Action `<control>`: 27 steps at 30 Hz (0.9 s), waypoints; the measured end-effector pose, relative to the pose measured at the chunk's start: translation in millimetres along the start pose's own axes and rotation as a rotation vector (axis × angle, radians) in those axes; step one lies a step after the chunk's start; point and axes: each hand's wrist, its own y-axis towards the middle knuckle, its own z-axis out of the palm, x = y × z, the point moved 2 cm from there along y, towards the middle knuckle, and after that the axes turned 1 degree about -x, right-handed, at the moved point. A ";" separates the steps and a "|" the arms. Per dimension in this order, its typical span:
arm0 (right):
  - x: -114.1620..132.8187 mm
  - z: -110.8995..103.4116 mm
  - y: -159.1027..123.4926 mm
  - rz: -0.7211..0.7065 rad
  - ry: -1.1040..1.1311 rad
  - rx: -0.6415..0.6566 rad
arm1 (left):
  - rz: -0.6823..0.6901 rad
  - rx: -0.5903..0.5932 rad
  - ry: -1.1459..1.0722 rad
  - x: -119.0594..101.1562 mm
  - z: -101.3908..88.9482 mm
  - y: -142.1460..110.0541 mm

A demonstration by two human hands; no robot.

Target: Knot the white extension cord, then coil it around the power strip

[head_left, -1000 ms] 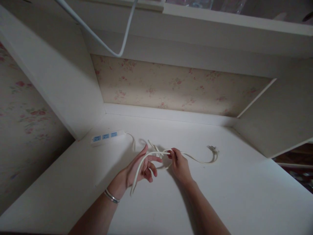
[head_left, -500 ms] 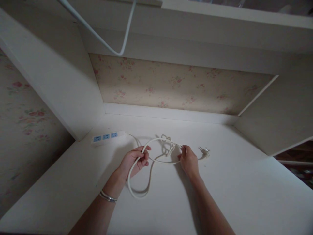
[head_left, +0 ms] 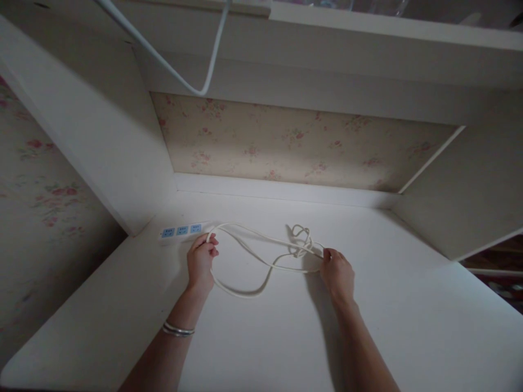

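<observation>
A white power strip [head_left: 182,231] with blue sockets lies at the back left of the white desk [head_left: 286,337]. Its cream cord [head_left: 257,272] runs across the desk in loose loops. My left hand [head_left: 201,260] is closed round the cord just in front of the strip's end; a bracelet is on that wrist. My right hand [head_left: 337,274] pinches the cord beside a tangled knot [head_left: 301,242] of it. Between the hands the cord sags in a curve on the desk. The plug is hidden.
The desk sits in a white alcove with side panels left [head_left: 102,141] and right [head_left: 466,190] and floral wallpaper [head_left: 286,141] behind. A shelf runs overhead, and a white cable [head_left: 183,71] hangs from it at the upper left.
Both hands have moved apart, the left toward the power strip and the right further right, stretching the cord out. The plug, seen earlier by the right hand, is out of sight.
</observation>
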 end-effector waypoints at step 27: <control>-2.7 0.8 -4.8 0.162 1.178 0.393 | 0.655 0.786 1.016 20.1 82.0 -35.6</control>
